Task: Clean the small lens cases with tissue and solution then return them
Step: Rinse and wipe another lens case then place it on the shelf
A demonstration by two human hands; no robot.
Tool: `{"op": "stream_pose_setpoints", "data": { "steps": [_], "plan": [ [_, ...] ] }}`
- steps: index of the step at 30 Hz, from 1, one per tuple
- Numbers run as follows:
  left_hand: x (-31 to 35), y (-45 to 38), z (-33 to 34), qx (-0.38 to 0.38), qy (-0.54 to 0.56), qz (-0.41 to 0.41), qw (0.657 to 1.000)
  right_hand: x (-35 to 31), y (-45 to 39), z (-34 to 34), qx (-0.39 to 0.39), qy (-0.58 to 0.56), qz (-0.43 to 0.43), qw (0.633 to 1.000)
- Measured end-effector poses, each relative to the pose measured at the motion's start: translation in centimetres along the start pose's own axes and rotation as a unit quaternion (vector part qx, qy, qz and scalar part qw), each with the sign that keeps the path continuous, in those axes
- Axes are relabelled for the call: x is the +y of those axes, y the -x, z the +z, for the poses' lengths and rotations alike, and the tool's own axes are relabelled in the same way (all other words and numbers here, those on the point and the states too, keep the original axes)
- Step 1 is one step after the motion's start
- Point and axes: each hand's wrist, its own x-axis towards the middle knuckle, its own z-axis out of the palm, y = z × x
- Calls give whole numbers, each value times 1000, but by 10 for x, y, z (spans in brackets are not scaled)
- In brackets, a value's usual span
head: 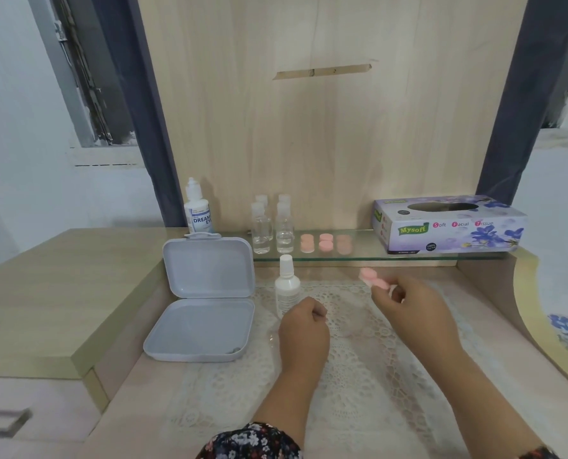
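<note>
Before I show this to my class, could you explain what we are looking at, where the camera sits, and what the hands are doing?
There is one picture, from a camera worn on a person's head, looking down at a dressing table. The right hand pinches a pink lens case. The left hand is closed in a loose fist near a small spray bottle. An open grey box lies to the left. On the glass shelf stand clear bottles, more pink cases and a tissue box.

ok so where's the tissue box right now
The tissue box sits at the right end of the glass shelf against the wooden back panel, right of the pink lens cases lined up there.
</note>
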Motion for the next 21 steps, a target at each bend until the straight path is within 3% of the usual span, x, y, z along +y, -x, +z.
{"op": "stream_pose_setpoints", "data": {
  "steps": [7, 14, 21],
  "plan": [
    [-3, -2, 2, -41, 9, 22, 999, 28, 15, 13, -141, 49, -44, 988],
    [-5, -3, 6, -157, -80, 130, 976, 45, 10, 20, -190, 89, -127, 969],
    [-11, -5, 10, -171, -132, 152, 964, 53, 10, 24, -180, 78, -124, 973]
  ]
}}
